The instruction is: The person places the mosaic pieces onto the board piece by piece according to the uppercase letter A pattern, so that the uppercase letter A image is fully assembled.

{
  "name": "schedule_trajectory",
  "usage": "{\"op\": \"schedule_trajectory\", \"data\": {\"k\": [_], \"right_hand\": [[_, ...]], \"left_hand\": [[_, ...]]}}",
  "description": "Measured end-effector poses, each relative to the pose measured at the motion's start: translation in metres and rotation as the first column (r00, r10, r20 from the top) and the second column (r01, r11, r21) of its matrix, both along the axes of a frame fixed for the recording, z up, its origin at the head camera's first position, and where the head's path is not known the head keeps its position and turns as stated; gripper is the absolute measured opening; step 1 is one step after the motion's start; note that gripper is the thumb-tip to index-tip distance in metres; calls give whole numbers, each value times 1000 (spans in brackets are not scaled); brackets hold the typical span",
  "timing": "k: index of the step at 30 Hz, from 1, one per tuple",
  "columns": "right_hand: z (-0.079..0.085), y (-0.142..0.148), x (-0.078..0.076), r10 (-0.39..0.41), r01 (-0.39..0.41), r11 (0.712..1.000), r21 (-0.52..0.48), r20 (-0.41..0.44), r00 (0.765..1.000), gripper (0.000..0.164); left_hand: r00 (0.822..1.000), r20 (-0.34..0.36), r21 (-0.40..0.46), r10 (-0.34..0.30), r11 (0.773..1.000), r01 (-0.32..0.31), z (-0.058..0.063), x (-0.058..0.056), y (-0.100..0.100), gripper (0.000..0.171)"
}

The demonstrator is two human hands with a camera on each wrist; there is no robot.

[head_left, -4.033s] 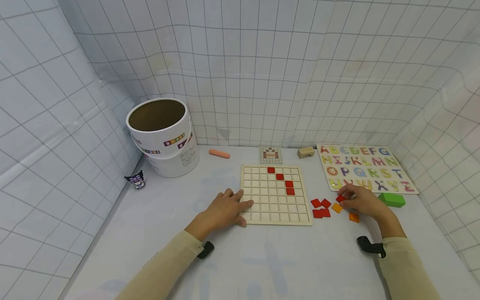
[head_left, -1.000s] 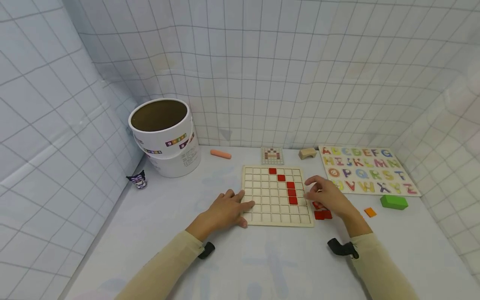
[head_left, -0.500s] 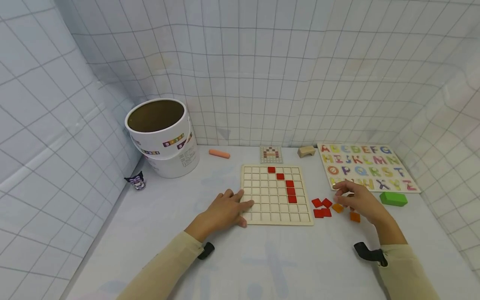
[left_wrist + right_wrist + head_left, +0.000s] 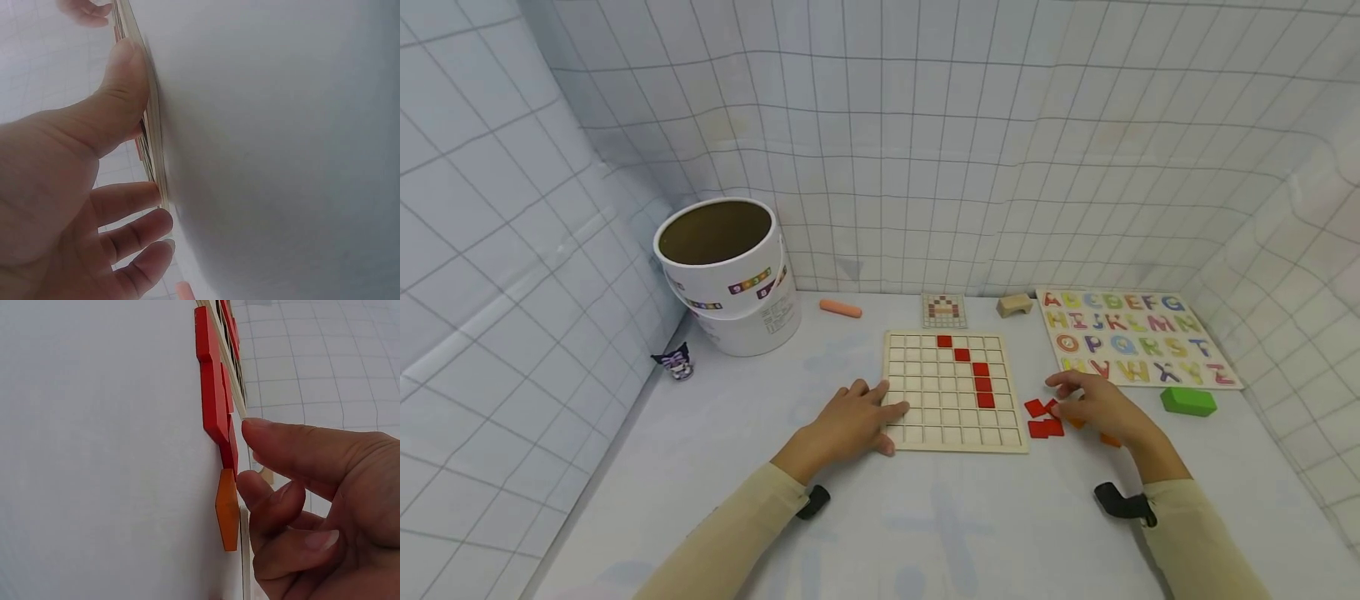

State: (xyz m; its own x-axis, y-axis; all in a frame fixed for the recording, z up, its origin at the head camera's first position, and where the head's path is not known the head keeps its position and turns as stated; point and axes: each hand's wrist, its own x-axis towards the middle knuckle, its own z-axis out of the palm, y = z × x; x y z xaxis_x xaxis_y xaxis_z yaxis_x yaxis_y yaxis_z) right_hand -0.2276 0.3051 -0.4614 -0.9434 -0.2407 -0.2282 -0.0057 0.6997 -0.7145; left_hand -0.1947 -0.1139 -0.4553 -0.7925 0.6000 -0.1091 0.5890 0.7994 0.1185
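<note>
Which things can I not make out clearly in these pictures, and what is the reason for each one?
Head view: two orange tiles, partly hidden by the right hand.
Head view: the fine pattern on the small card, too small.
Head view: the floor of the white bucket, hidden by its near wall.
Left wrist view: the squares of the grid board, seen edge-on.
Right wrist view: the rest of that board, cut off by the top edge.

The grid board (image 4: 949, 398) is matt wood, the red tiles (image 4: 212, 403) smooth, perhaps painted wood.
</note>
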Motion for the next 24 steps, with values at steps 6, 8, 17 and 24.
{"op": "schedule_trajectory", "data": {"k": [6, 8, 17, 24], "right_hand": [[-3, 0, -2, 26, -26, 998, 56, 10, 1000, 33], [-3, -1, -2, 41, -41, 997, 69, 1, 999, 29], [-6, -4, -4, 29, -29, 998, 47, -3, 1000, 21], [-3, 2, -3, -9, 10, 999, 44, -27, 1000, 30]], "left_hand": [[1000, 6, -3, 3, 1000, -3, 0, 0, 0, 74], [1000, 10, -4, 7, 1000, -7, -1, 0, 0, 74], [1000, 2, 10, 2, 1000, -2, -2, 0, -1, 73], [1000, -6, 7, -9, 1000, 9, -2, 0, -1, 73]]}}
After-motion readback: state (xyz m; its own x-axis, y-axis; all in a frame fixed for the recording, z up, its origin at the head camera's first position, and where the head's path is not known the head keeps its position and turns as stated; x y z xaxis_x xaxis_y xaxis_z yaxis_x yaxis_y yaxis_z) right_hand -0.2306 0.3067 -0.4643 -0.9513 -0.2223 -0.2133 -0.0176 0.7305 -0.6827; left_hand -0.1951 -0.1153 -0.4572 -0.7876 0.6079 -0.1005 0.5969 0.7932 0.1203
